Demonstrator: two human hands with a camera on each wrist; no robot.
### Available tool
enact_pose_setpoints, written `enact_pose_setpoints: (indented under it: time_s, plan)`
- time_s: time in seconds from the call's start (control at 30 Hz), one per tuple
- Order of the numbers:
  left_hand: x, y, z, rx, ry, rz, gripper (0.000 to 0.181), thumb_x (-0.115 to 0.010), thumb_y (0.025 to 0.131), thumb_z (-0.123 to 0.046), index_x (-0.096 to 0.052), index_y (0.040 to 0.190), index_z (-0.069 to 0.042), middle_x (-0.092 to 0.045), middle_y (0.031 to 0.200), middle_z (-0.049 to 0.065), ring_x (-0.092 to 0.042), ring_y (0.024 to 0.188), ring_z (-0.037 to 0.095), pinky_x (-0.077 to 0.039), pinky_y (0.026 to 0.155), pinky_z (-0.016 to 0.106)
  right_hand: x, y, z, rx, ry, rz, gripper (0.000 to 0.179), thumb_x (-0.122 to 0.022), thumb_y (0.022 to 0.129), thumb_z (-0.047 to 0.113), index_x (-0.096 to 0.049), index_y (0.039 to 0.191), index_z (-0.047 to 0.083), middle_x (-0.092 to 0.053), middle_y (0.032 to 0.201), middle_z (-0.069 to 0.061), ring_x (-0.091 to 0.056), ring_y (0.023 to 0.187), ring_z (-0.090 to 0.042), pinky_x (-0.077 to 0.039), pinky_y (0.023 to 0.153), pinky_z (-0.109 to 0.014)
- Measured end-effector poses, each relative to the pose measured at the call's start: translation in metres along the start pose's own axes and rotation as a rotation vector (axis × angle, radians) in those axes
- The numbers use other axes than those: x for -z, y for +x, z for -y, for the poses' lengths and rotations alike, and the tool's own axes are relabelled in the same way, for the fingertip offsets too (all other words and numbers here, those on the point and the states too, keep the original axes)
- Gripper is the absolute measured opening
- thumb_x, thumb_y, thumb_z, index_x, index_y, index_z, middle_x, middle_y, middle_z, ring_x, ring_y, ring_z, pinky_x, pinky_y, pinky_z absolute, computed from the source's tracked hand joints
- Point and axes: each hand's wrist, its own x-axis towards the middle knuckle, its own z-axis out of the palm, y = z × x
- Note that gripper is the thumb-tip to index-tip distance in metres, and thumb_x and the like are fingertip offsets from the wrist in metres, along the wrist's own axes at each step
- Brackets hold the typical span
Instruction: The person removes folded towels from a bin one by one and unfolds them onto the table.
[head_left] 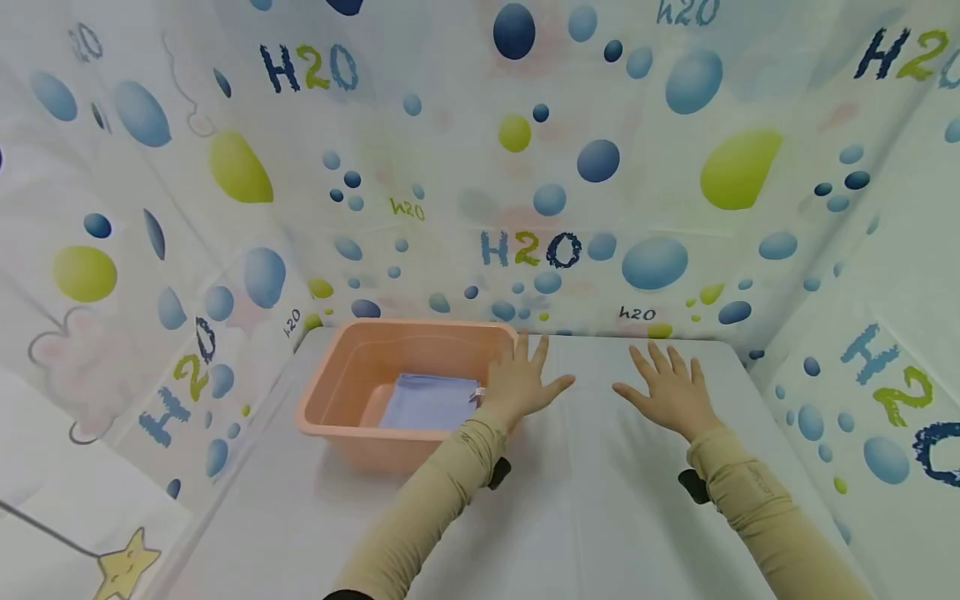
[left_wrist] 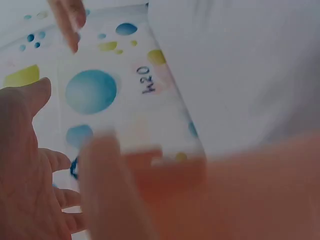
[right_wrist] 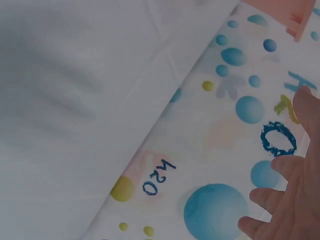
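My left hand [head_left: 519, 382] hovers at the right edge of a peach plastic basin [head_left: 352, 432], fingers spread and nothing held. Inside the basin lies a folded light-blue cloth [head_left: 427, 402] with a small white tag near its right edge. Over the white table to the right, my right hand [head_left: 672, 395] is held up with spread fingers, holding nothing. In the left wrist view the left hand [left_wrist: 25, 165] shows at the left, with the blurred basin [left_wrist: 250, 195] below. The right wrist view shows the right hand [right_wrist: 295, 185] at the right edge.
The white table [head_left: 592, 517] runs back to a wall sheet [head_left: 450, 167] printed with blue and green dots and H2O lettering. Similar printed sheets stand at the left and right sides. The basin sits toward the table's back left.
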Motion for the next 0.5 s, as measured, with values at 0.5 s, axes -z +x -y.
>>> enact_pose_setpoints:
  time_s: [0.5]
  plan:
    - [0.035, -0.045, 0.126, 0.186, -0.147, -0.05, 0.077, -0.042, 0.09, -0.06, -0.029, 0.145, -0.008, -0.022, 0.152, 0.022, -0.022, 0.139, 0.043, -0.011, 0.111, 0.064, 0.003, -0.004, 0.013, 0.041, 0.143, -0.106, 0.055, -0.052, 0.093, 0.04, -0.048, 0.132, 0.002, -0.043, 0.138, -0.027, -0.041, 0.122, -0.05, -0.039, 0.093, -0.063]
